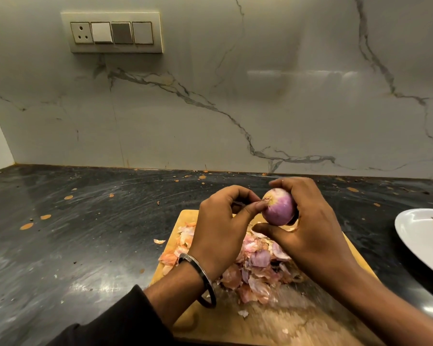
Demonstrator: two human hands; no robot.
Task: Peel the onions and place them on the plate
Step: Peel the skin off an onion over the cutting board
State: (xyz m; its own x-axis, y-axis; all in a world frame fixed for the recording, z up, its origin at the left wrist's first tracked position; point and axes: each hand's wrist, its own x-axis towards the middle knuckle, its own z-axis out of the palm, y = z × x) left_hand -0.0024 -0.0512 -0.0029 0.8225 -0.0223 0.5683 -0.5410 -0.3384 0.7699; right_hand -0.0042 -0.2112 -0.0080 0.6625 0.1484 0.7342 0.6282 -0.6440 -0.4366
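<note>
A purple onion, mostly bare of dry skin, is held above the wooden cutting board. My right hand grips it from the right, fingers over the top and thumb beneath. My left hand, with a metal bangle on the wrist, pinches at the onion's pale end with thumb and forefinger. A heap of pink and orange onion peels lies on the board under both hands. The white plate shows at the right edge, partly cut off.
The black stone counter is speckled with orange spots and small peel scraps. A marble-patterned wall with a switch panel rises behind it.
</note>
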